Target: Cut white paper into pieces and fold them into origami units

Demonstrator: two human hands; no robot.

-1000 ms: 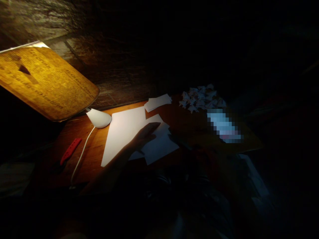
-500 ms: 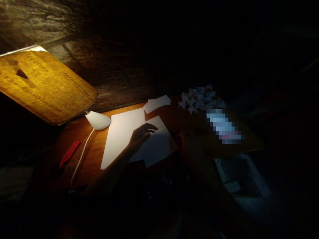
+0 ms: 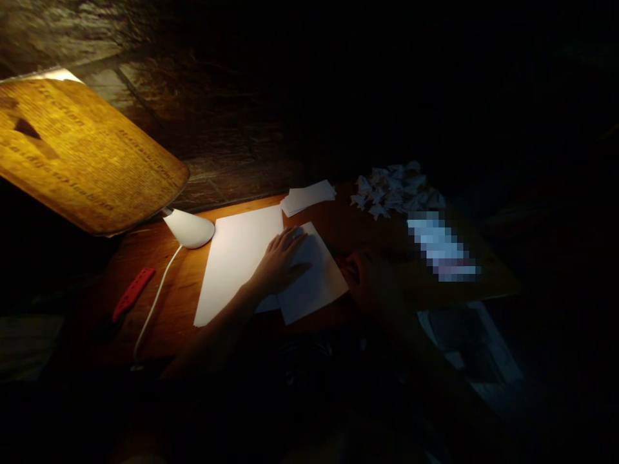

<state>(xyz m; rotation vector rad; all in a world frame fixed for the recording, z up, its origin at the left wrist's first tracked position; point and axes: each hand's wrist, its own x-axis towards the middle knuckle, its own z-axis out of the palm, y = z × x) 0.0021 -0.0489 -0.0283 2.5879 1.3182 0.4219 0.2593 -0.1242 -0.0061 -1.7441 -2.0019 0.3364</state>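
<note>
Left hand [image 3: 279, 259]: laid flat, fingers spread, palm down on the small white sheet [image 3: 316, 287]. It is pressing, not pinching; nothing is enclosed in it.

Right hand [image 3: 370, 277]: in deep shadow just beside the sheet's right edge. I cannot tell whether it is closed or holds anything.

Small sheet: lies on the wooden table [image 3: 181, 290], overlapping the right part of a larger white sheet [image 3: 232, 258].

Handling, my judgement: thin paper, near weightless and limp, likely to slide on the smooth wood if not pinned, and it keeps any crease it is given (so no careless bending). Best hold is a light pinch at the free near-right corner while my palm keeps the rest down.

Left of the sheets: a red tool [image 3: 129, 296] and a white cord [image 3: 153, 306] running up to a small white lamp [image 3: 189, 229].

Farther back: a small stack of cut paper [image 3: 309, 195]. To its right is a pile of little folded paper pieces [image 3: 394, 189], shapes unclear in the dark.

Far left: a lit yellow panel with print [image 3: 82, 154], tilted.
</note>
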